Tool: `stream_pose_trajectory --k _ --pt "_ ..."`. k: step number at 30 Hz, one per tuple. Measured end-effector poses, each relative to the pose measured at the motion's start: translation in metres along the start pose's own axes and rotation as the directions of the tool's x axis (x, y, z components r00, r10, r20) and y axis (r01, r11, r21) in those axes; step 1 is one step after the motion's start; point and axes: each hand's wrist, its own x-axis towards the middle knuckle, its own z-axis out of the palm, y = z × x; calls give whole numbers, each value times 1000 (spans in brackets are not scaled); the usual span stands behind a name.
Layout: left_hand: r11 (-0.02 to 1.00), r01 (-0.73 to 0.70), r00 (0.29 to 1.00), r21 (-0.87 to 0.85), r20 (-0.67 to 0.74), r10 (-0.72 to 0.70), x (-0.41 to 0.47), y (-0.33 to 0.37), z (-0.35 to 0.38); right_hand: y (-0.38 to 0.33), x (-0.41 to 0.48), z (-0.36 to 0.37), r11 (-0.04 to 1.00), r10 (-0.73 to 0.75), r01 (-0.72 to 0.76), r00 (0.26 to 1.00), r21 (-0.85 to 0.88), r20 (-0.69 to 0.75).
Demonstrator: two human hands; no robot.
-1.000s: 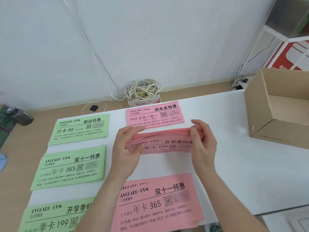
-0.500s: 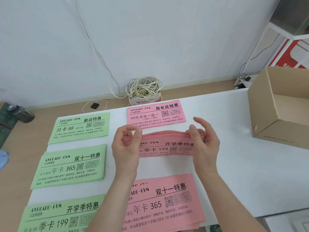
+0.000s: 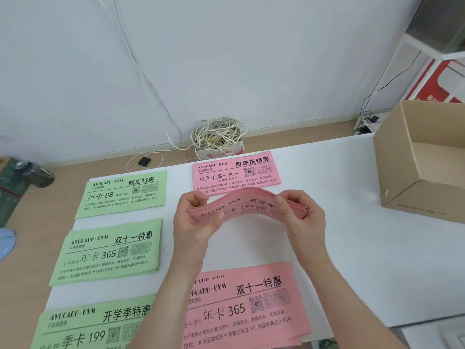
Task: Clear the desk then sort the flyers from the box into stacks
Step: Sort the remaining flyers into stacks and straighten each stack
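A bundle of pink flyers (image 3: 247, 204) is held above the white desk (image 3: 352, 260), bowed upward in the middle. My left hand (image 3: 193, 222) grips its left end and my right hand (image 3: 302, 217) grips its right end. On the desk lie a far pink stack (image 3: 236, 172) and a near pink stack (image 3: 249, 308). Three green stacks lie on the left: far (image 3: 123, 192), middle (image 3: 108, 250) and near (image 3: 88, 326). The open cardboard box (image 3: 412, 195) stands at the right; the part of its inside that shows holds no flyers.
A tangle of white cable (image 3: 217, 134) on a small tub sits on the floor behind the desk, beside a black adapter (image 3: 144, 161). A dark bottle (image 3: 37, 172) lies on the floor at the left. A white shelf (image 3: 427, 59) stands at the back right.
The pink bundle, held fairly flat a second ago, is now bent into an arch between both hands, lying flatter towards me. My view has shifted slightly.
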Motion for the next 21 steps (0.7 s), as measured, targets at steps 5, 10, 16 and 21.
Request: stream_pose_trajectory --k 5,10,16,21 --pt "992 95 993 86 -72 -88 2 -9 -5 7 4 -13 989 37 -30 998 -148 49" --pt "995 40 996 92 -82 -33 -2 2 -7 -3 1 -12 987 -97 108 991 -122 88" --pt "964 193 973 182 -159 -165 -20 -14 -10 26 -11 -22 902 -140 219 964 -373 227" --pt "931 218 969 293 -183 -169 -24 -15 -9 27 -8 -19 827 -264 327 944 -457 197"
